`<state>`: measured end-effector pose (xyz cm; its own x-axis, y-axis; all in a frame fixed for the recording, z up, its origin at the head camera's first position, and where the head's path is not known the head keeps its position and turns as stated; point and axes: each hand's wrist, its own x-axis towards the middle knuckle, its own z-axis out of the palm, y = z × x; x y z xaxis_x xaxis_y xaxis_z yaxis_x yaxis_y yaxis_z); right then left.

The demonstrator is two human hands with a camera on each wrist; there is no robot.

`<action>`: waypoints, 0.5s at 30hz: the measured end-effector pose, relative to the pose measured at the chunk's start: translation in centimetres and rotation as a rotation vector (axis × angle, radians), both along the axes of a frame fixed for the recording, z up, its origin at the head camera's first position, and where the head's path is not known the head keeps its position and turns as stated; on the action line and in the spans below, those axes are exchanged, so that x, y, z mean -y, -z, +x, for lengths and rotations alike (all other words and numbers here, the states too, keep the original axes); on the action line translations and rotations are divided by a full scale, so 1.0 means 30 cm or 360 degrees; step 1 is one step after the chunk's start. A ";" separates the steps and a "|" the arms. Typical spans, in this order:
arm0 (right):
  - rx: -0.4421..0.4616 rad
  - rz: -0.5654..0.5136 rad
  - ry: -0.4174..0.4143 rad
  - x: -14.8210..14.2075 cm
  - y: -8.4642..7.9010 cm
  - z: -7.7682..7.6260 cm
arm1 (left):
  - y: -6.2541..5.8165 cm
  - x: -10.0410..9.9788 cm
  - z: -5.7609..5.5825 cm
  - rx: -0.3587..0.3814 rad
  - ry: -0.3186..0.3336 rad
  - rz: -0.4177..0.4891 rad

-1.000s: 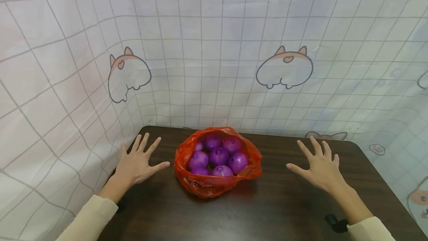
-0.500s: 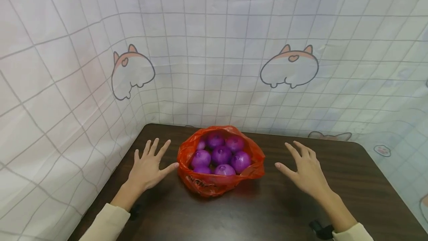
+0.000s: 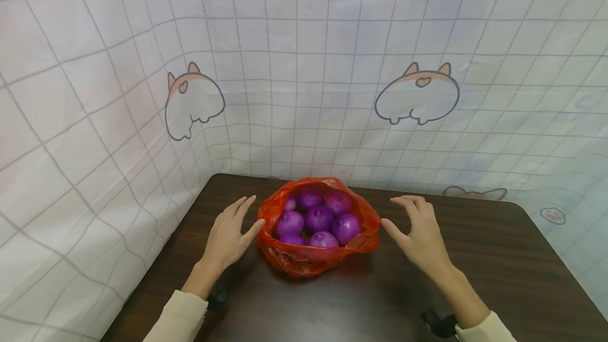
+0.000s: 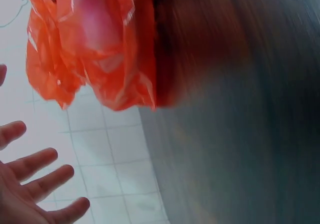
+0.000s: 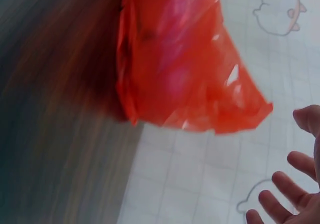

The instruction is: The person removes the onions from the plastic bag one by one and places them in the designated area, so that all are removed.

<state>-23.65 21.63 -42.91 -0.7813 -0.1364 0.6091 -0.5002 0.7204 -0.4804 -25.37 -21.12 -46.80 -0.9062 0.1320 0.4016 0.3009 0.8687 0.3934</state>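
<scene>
A red plastic bag (image 3: 304, 265) stands on the table with its mouth open upward. Several purple onions (image 3: 319, 219) fill it, their rounded tops showing. On the bag's left side is my left hand (image 3: 227, 235), fingers loosely extended, its thumb tip close to the rim; I cannot tell from the head view whether it touches. In the left wrist view the fingers (image 4: 42, 181) are apart from the bag. Opposite, my right hand (image 3: 421, 237) faces the bag with thumb and fingers spread, holding nothing. The right wrist view shows a gap between its fingers (image 5: 287, 189) and the bag's corner.
The dark brown wooden table (image 3: 499, 263) has rounded far corners. Behind it and along the left hangs a white grid-patterned cloth (image 3: 304, 83) with cartoon animal prints. Dark straps with small devices (image 3: 438, 324) sit at both wrists.
Both hands have moved inward, one on each side of the bag, and their spread fingers have drawn closer together. The bag and onions keep their place; the head view has shifted slightly.
</scene>
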 end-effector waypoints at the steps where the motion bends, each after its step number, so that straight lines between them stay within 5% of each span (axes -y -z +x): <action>1: -0.0033 -0.0020 -0.0015 0.013 -0.003 -0.003 | 0.002 -0.008 0.000 -0.0018 0.0003 0.0037; 15: -0.0166 -0.0173 -0.0149 0.195 0.001 -0.030 | 0.035 -0.083 -0.042 -0.0028 -0.0032 0.0601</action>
<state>-24.54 15.78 -42.93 -0.7001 -0.1345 0.7013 -0.6139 0.6150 -0.4949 -26.64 -18.63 -47.84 -0.8996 -0.0462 0.4342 0.2948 0.6691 0.6821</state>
